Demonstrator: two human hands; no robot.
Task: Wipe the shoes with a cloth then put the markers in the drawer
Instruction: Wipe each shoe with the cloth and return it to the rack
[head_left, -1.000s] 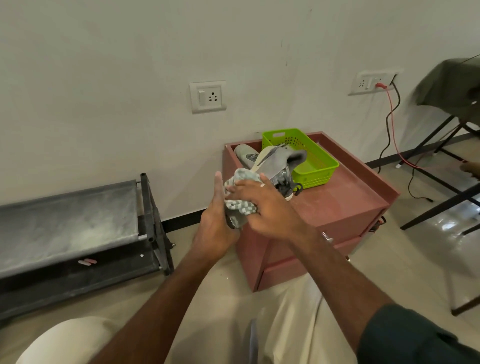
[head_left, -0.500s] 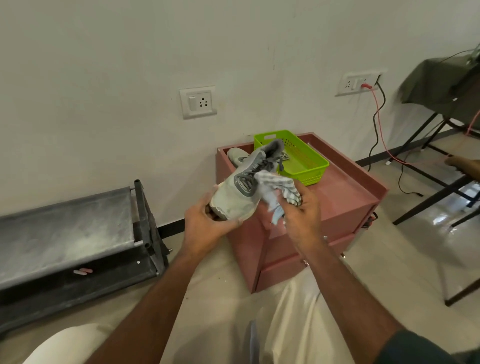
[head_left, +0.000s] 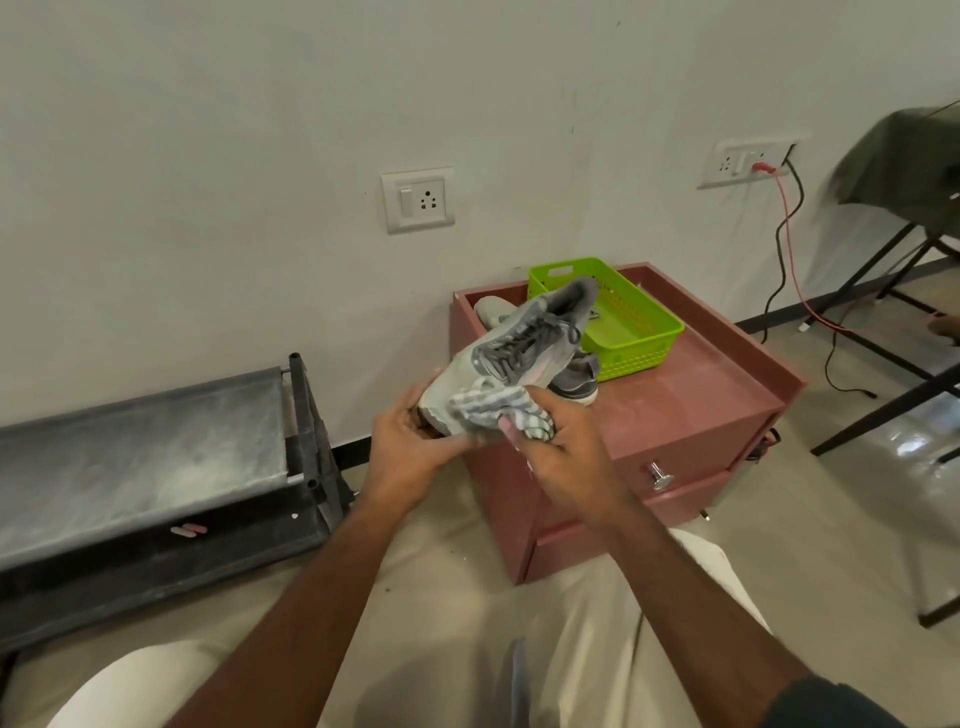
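Note:
My left hand (head_left: 410, 447) grips the toe end of a grey laced shoe (head_left: 519, 348), held up in front of the pink drawer cabinet (head_left: 691, 410). My right hand (head_left: 566, 457) holds a bunched grey-and-white checked cloth (head_left: 493, 405) against the shoe's toe and side. A second grey shoe (head_left: 576, 382) lies on the cabinet top behind the first, partly hidden. The upper drawer has a metal knob (head_left: 660, 475) and looks closed. Two pink markers (head_left: 188, 530) lie on the lower shelf of the black rack (head_left: 156, 441) at the left.
A lime green basket (head_left: 634, 332) sits at the back of the cabinet top. Wall sockets (head_left: 418, 200) with cables (head_left: 795, 260) are behind. A black-legged table with a dark cover (head_left: 904, 171) stands at the right. My knees fill the foreground.
The shoe has turned from sole-side to laces up. The cloth has moved from the shoe's middle down to its toe, and my right hand came nearer to me.

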